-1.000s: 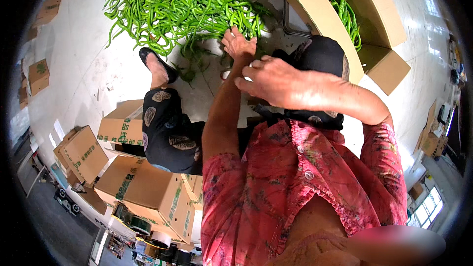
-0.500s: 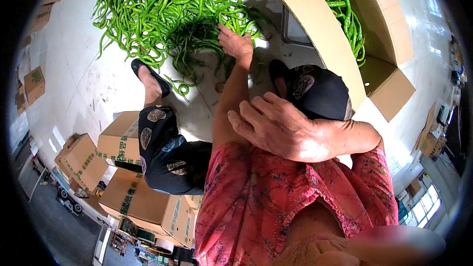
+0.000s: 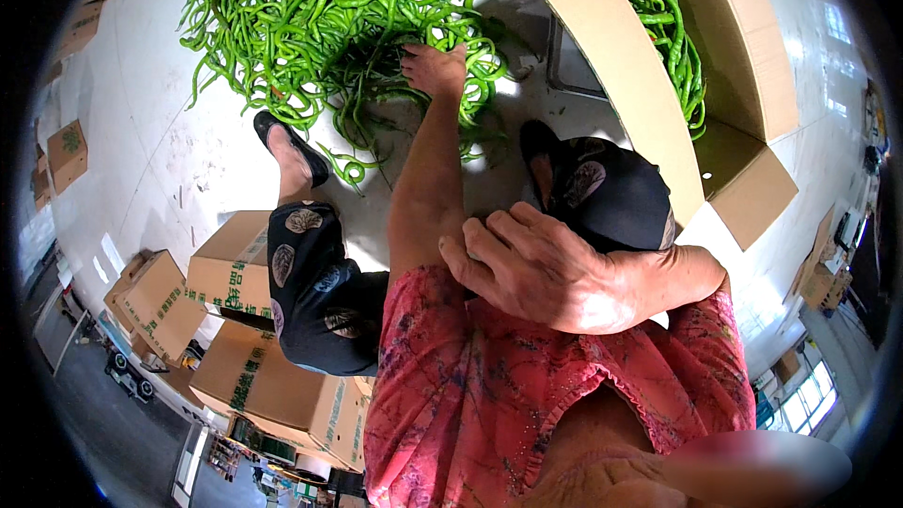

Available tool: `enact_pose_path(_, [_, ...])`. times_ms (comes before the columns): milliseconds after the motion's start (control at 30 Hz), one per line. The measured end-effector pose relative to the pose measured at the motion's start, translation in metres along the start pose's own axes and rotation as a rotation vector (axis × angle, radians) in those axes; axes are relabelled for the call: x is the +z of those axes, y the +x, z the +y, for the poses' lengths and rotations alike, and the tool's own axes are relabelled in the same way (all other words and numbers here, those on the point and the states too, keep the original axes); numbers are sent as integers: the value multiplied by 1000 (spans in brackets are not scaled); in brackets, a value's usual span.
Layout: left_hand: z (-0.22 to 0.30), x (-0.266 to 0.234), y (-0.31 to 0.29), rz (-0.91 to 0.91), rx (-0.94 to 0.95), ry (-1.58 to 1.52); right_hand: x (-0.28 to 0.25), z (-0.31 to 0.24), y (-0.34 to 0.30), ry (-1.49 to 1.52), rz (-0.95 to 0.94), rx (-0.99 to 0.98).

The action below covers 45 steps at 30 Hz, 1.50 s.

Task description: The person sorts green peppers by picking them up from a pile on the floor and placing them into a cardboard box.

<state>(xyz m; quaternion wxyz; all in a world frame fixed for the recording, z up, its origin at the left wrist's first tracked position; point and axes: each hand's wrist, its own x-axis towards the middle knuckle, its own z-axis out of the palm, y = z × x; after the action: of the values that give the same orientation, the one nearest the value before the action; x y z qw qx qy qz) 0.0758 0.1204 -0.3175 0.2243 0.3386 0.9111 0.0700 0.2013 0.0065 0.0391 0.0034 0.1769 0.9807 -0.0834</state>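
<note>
A large heap of long green chili peppers (image 3: 292,19) lies on the pale floor in front of me. My left hand (image 3: 433,69) reaches to the near right part of the heap, palm down. Its fingers are apart and touch the peppers, and no pepper shows lifted in them. My right hand (image 3: 541,268) hangs in front of my chest, across my left upper arm. Its fingers are loosely bent and apart, its palm is hidden, and nothing sticks out of it. More green chili peppers (image 3: 673,47) lie inside an open cardboard box (image 3: 616,56) at the right.
My black shoe (image 3: 292,149) and my right knee (image 3: 607,183) flank the near side of the heap. Several cardboard boxes (image 3: 268,376) with green print stand at the lower left. A grey tray-like edge (image 3: 569,61) shows beside the open box. Sunlight and shade fall across the floor.
My left hand has moved left and farther into the heap, and lit peppers now show beside its wrist. My right hand has dropped slightly. The whole view has shifted a little.
</note>
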Motion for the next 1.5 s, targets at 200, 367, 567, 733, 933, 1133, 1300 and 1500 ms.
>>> enact_pose_path(200, [10,11,29,-123,-263,-304,2,3,0,112,-25,-4])
enact_pose_path(367, [-13,21,86,-318,149,-248,1,6,0,160,78,45])
enact_pose_path(567, [38,-3,41,-194,-377,-124,7,8,-1,186,28,90])
enact_pose_path(733, [18,2,41,-69,-142,-351,0,15,-1,207,55,90])
enact_pose_path(933, [-39,23,56,-63,20,-809,-1,13,1,227,44,-5])
enact_pose_path(1133, [-12,-77,26,-435,54,-1202,9,11,-5,157,116,96])
enact_pose_path(1300, [-26,-159,35,-632,149,-1352,4,10,2,133,19,81])
enact_pose_path(1500, [-21,-276,4,-584,314,-1159,14,18,2,357,53,136])
